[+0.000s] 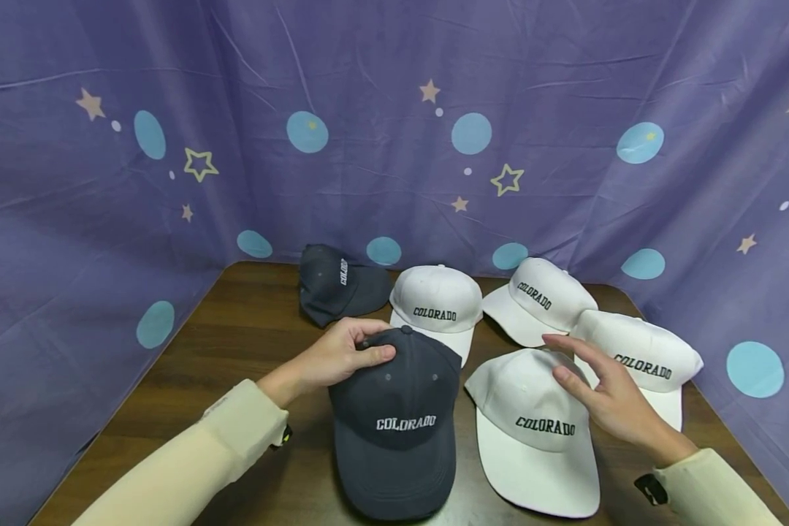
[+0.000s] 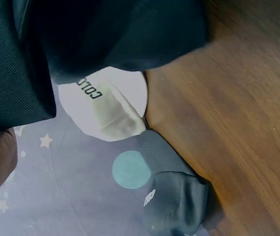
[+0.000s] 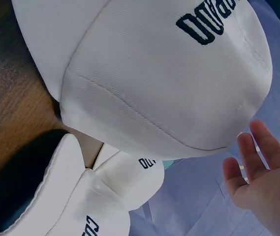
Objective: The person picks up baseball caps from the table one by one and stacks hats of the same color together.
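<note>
Dark cap, crown pinched by left hand; right hand unclenched beside white front cap.

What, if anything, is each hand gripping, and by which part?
Left hand: front dark cap, by its crown, near the top. Right hand: nothing gripped, open near the front white cap.

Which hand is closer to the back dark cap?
Left. The left hand is just in front of the back dark cap, holding the front dark cap; the right hand is farther right, by the front white cap.
</note>
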Motion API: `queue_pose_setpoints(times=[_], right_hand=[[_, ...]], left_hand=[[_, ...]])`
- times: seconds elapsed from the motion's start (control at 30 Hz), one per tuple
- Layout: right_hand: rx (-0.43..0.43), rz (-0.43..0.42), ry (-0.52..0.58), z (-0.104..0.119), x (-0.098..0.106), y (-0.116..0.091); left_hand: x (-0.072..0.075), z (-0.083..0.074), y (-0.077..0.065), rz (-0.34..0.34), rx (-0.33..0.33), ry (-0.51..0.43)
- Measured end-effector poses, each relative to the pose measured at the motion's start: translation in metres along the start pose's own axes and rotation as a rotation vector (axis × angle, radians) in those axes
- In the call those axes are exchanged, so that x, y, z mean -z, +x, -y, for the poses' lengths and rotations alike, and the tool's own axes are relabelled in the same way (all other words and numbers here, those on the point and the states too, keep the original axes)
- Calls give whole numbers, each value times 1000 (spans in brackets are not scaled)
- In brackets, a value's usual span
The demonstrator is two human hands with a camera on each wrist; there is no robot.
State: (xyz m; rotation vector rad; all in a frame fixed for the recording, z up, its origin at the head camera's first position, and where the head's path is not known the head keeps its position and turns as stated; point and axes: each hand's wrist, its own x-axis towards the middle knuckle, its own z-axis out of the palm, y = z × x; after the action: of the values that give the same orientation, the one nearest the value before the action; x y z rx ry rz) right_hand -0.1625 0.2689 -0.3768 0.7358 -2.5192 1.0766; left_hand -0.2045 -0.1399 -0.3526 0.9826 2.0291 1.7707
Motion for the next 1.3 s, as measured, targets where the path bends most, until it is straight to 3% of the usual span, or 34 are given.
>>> queue_pose_setpoints(times=[0.33,0.5,0.6,0.83,1.3], right_hand=[[-4,2,9,-2,-1,-2],[-1,2,17,-3,-2,-3],[4,2,21,-3,-3,-3],[5,5,28,-2,-5,-2],[3,1,25,-3,-4,-4]], left_hand=[[4,22,5,-135,-28,377],[3,29,4,-171,-77,599],[1,33,3,-172,-83,680],[-6,39,-3,-137,-55,735],[-5,46,-9,-190,-77,736]])
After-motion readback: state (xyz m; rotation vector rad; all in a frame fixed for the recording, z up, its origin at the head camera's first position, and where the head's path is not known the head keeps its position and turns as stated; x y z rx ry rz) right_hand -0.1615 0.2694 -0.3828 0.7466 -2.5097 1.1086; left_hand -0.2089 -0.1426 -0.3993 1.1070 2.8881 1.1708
